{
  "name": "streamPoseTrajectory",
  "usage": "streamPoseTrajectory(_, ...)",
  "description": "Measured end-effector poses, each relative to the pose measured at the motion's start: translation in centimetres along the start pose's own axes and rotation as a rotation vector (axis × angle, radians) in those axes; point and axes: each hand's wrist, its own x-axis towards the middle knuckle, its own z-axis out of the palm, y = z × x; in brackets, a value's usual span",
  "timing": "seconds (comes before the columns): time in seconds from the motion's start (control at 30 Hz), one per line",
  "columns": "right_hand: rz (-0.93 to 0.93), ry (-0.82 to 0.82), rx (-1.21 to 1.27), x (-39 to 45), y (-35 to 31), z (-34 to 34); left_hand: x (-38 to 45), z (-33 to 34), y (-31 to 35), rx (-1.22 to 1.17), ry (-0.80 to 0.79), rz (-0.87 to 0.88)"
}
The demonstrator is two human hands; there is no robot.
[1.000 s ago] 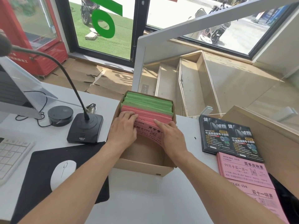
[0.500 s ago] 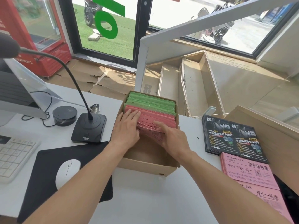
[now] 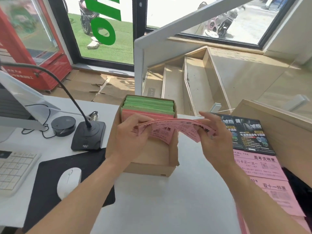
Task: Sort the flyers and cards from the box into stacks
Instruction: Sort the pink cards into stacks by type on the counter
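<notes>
A bundle of pink paper flyers [image 3: 170,130] is pinched at both ends by the left hand [image 3: 128,141] and right hand [image 3: 214,137], above the open brown cardboard box [image 3: 152,168]; bare white desk [image 3: 168,205] lies nearer.

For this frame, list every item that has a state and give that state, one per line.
left hand: grips the pink bundle's left end
right hand: grips its right end
pink flyer bundle: lifted above the box, sagging
cardboard box: open, green and pink flyers upright at its far end
black flyers: stacked on desk
pink stacks: lying flat
</notes>
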Motion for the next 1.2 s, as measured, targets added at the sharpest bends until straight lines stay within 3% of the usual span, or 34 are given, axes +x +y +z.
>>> streamPoseTrajectory(0.13,0.168,0.009,0.009,-4.5,1.3,-6.4,-5.4,3.7,4.0,-0.089,-0.251,-0.008)
streamPoseTrajectory(0.3,0.411,-0.033,-0.01,-10.6,4.7,-13.1,-11.9,9.0,4.4,-0.062,-0.479,-0.222)
streamPoseTrajectory(0.47,0.555,0.046,-0.017,-13.2,6.8,-19.1,-15.4,15.7,6.1,-0.093,-0.641,-0.439)
streamPoseTrajectory(0.57,0.592,0.128,0.058,-13.9,7.9,-22.4,-16.7,19.6,7.2,-0.128,-0.618,-0.621)
streamPoseTrajectory(0.73,0.679,0.131,0.035,-13.3,11.4,-25.8,-17.1,25.0,7.6,-0.107,-0.424,-0.825)
streamPoseTrajectory(1.03,0.688,0.067,-0.197,-9.8,17.7,-26.4,-15.5,29.7,7.1,-0.013,-0.377,-0.803)
streamPoseTrajectory(1.2,0.631,-0.025,-0.466,-10.9,19.2,-26.5,-15.9,30.1,7.6,0.086,-0.419,-0.829)
